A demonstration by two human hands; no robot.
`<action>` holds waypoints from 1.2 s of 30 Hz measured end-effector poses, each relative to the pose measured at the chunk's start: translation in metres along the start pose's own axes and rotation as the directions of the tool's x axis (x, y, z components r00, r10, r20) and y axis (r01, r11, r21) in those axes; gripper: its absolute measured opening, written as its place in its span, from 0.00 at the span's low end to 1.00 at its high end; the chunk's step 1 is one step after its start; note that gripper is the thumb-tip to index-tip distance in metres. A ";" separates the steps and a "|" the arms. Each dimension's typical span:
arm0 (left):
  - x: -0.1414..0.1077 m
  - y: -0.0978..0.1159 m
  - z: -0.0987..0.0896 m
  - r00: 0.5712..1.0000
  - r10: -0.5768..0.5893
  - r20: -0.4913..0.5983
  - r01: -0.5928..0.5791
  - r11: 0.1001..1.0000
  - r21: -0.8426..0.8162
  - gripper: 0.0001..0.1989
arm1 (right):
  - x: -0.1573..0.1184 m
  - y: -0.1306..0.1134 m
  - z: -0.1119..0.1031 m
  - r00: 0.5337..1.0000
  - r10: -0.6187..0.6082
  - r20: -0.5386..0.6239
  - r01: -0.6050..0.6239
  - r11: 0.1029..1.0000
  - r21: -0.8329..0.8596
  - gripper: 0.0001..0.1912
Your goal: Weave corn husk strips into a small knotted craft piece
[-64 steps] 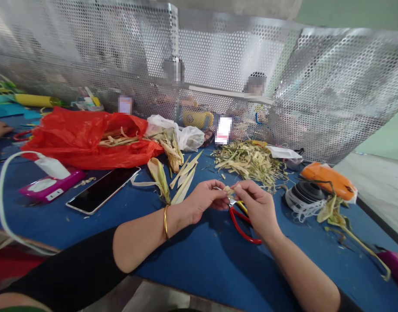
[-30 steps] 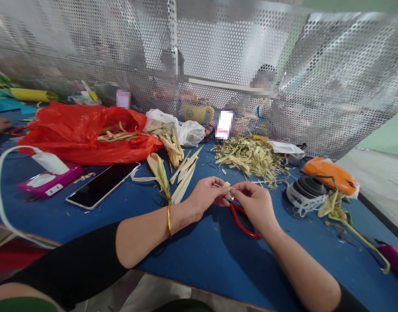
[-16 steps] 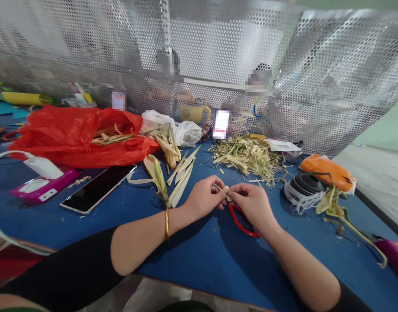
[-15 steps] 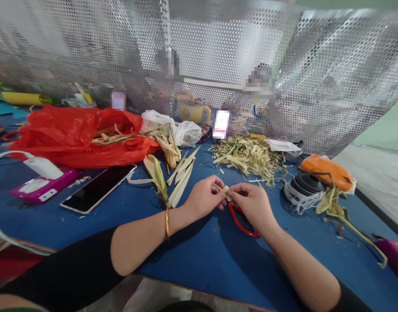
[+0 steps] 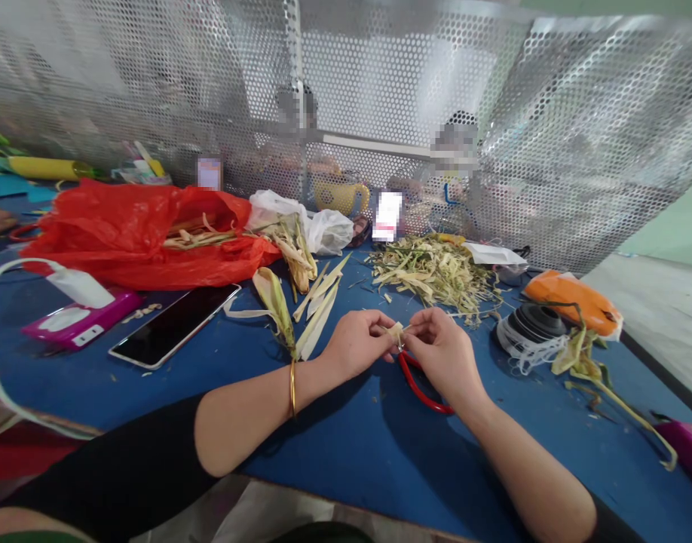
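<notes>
Blue table (image 5: 335,452) in front of a mesh screen (image 5: 374,98), red bag (image 5: 108,226) then phone (image 5: 173,328) on the left, loose husks (image 5: 275,302) next, left hand (image 5: 357,343) mostly curled and pinching a husk bit (image 5: 396,332), red-handled tool (image 5: 411,384) just below it, right hand (image 5: 441,352) just as curled, pinching the bit's other side, then a black spool (image 5: 534,323)
</notes>
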State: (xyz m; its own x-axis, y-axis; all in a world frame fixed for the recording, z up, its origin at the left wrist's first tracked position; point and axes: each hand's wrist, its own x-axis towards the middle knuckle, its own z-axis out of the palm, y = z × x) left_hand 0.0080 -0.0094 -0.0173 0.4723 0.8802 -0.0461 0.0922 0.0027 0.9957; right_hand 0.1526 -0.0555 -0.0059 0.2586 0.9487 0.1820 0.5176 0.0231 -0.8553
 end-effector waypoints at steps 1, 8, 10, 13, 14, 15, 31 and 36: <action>0.000 -0.001 0.000 1.000 0.008 0.004 -0.008 1.000 0.021 0.05 | -0.001 0.000 0.000 1.000 -0.010 0.005 0.010 1.000 -0.003 0.07; 0.000 0.003 0.000 0.999 -0.039 0.008 0.040 0.993 -0.109 0.03 | -0.004 -0.008 -0.004 0.986 -0.164 0.030 0.166 0.971 -0.170 0.03; 0.000 0.007 -0.001 0.995 -0.096 -0.008 0.093 0.974 -0.205 0.02 | -0.004 -0.009 -0.006 0.978 -0.195 0.077 0.204 0.971 -0.126 0.04; -0.001 0.013 -0.003 0.987 -0.158 -0.004 0.151 0.949 -0.278 0.01 | -0.003 -0.009 -0.007 0.965 -0.237 0.110 0.247 0.964 -0.099 0.04; -0.001 0.015 -0.003 0.986 -0.167 0.002 0.161 0.944 -0.290 0.01 | -0.003 -0.009 -0.007 0.966 -0.238 0.100 0.249 0.963 -0.105 0.04; -0.001 0.016 -0.004 0.986 -0.169 0.009 0.164 0.940 -0.299 0.01 | -0.003 -0.009 -0.007 0.968 -0.238 0.084 0.246 0.963 -0.113 0.03; -0.003 0.011 -0.002 0.985 -0.123 0.118 0.154 0.939 -0.308 0.02 | -0.001 -0.001 -0.005 0.939 -0.330 -0.093 0.301 0.923 -0.240 0.07; -0.003 0.009 -0.001 0.987 -0.115 0.117 0.144 0.946 -0.291 0.04 | 0.001 -0.002 -0.004 0.948 -0.314 -0.050 0.299 0.933 -0.201 0.07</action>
State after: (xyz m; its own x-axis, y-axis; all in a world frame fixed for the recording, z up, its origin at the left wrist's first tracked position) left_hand 0.0065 -0.0111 -0.0081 0.5579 0.8126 -0.1688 -0.0994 0.2674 0.9584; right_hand 0.1552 -0.0560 -0.0015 0.1233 0.8763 0.4657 0.7243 0.2413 -0.6459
